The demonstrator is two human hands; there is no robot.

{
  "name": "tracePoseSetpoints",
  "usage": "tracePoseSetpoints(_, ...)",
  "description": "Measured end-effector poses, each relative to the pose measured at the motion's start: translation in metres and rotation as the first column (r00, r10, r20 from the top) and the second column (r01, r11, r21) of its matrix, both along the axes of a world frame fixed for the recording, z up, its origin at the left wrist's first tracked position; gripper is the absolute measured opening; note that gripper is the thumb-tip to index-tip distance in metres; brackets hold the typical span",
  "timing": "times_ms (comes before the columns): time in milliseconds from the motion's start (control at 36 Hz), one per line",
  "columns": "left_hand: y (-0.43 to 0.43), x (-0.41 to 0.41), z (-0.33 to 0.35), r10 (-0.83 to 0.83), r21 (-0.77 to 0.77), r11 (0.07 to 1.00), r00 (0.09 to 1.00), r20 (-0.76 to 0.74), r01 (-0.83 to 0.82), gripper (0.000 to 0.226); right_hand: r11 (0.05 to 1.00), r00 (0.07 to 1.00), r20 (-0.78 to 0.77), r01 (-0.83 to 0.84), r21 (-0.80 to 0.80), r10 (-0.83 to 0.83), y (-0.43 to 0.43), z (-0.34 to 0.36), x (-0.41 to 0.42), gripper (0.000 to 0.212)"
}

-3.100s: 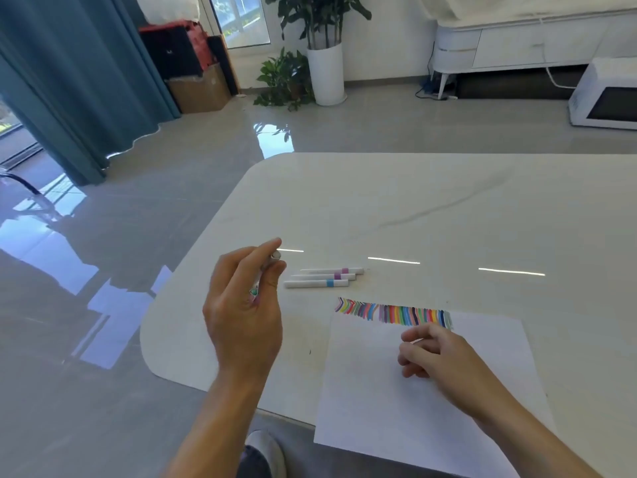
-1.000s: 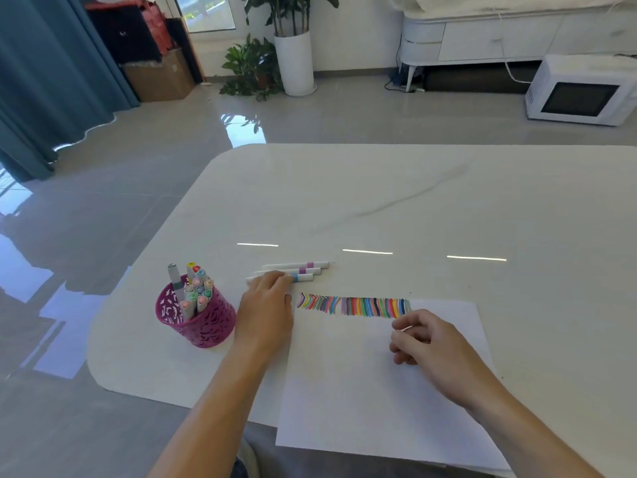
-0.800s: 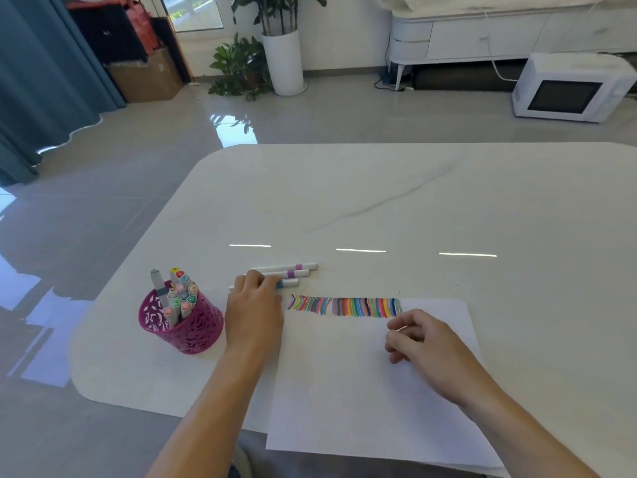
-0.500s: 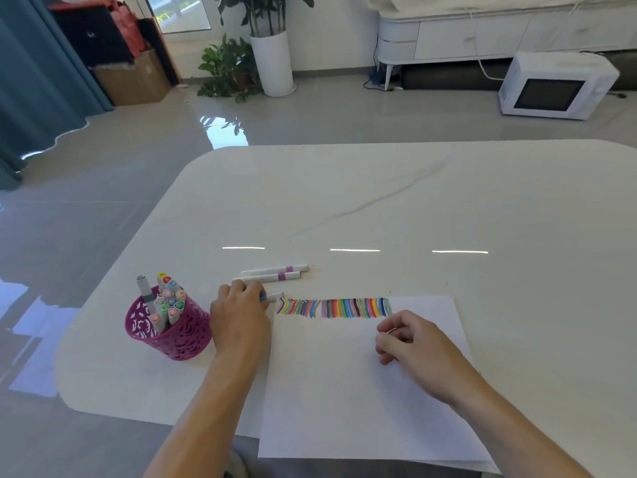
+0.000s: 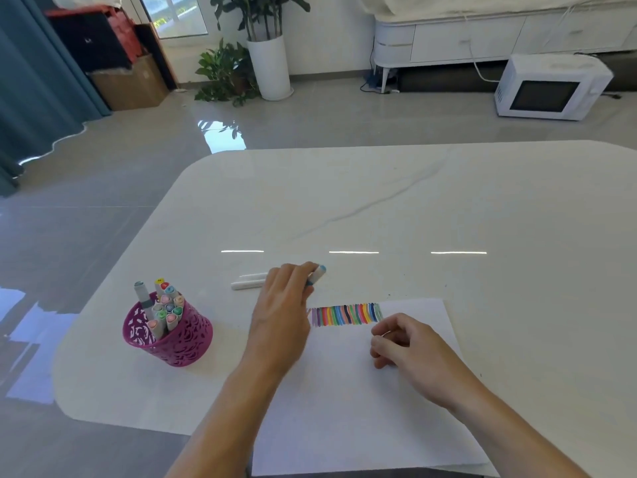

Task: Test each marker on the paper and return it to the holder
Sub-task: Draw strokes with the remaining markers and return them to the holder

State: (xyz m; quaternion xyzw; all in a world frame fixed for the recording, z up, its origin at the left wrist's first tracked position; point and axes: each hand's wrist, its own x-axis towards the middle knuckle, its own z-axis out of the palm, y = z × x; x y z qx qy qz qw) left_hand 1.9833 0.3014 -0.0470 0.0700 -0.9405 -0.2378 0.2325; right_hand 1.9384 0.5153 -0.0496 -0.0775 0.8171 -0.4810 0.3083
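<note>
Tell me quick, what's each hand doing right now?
Left hand: holding a blue-tipped marker.
Right hand: fingers curled over the paper; whether it holds anything cannot be told.

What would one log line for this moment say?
left hand: grips blue-capped marker | right hand: curled, resting on paper | two markers: lying on table | holder: upright

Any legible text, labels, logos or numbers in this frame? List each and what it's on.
None legible.
Cap ends of the markers in the purple holder: marks, too blurred to read.
Black case, far left on the floor: small white mark, too small to read.
Paper: colour strokes only, no writing.
</note>
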Motion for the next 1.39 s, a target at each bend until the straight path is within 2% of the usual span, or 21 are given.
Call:
tracePoseSetpoints(194,0.028,0.005,0.012,-0.16,0.219,0.963,0.987,-0.002,0.156,0.063,0.996,0.995,-0.082,0.044,-0.083,-0.051,0.0,0.002,-0.003,0.005)
tracePoseSetpoints(306,0.039,0.008,0.018,-0.165,0.358,0.918,0.985,-0.043,0.169,0.056,0.991,0.98,-0.19,0.026,-0.129,-0.05,0.0,0.003,-0.003,0.01)
tracePoseSetpoints(389,0.047,0.009,0.014,-0.153,0.51,0.848,0.988,-0.027,0.145,0.044,0.994,0.96,-0.28,-0.043,-0.096,0.014,0.001,0.003,-0.001,0.015)
tracePoseSetpoints(472,0.055,0.01,0.01,-0.137,0.58,0.808,0.991,0.011,0.105,0.033,0.994,0.938,-0.336,-0.099,-0.037,0.081,0.002,0.004,0.0,0.016)
tracePoseSetpoints(583,0.059,0.011,0.007,-0.146,0.508,0.858,0.985,0.095,0.078,0.024,0.985,0.905,-0.389,-0.161,0.061,0.172,0.004,0.004,-0.001,0.017)
tracePoseSetpoints(694,0.056,0.012,0.002,-0.177,0.301,0.947,0.963,0.205,0.11,0.011,0.925,0.817,-0.462,-0.211,0.316,0.344,0.012,0.003,-0.007,0.022)
tracePoseSetpoints(833,0.058,0.014,-0.005,-0.256,0.136,0.965,0.912,0.321,0.223,0.022,0.848,0.759,-0.452,-0.242,0.472,0.469,0.018,0.001,-0.009,0.027)
tracePoseSetpoints(944,0.058,0.014,-0.006,-0.289,0.096,0.957,0.887,0.359,0.273,0.024,0.83,0.747,-0.449,-0.242,0.502,0.49,0.018,-0.001,-0.008,0.03)
tracePoseSetpoints(1194,0.058,0.012,0.001,-0.297,0.138,0.954,0.908,0.297,0.267,0.021,0.821,0.721,-0.483,-0.209,0.532,0.497,0.02,-0.008,-0.011,0.046)
tracePoseSetpoints(1389,0.055,0.013,-0.001,-0.298,0.126,0.954,0.916,0.268,0.274,0.023,0.843,0.753,-0.471,-0.202,0.499,0.459,0.02,-0.005,-0.012,0.05)
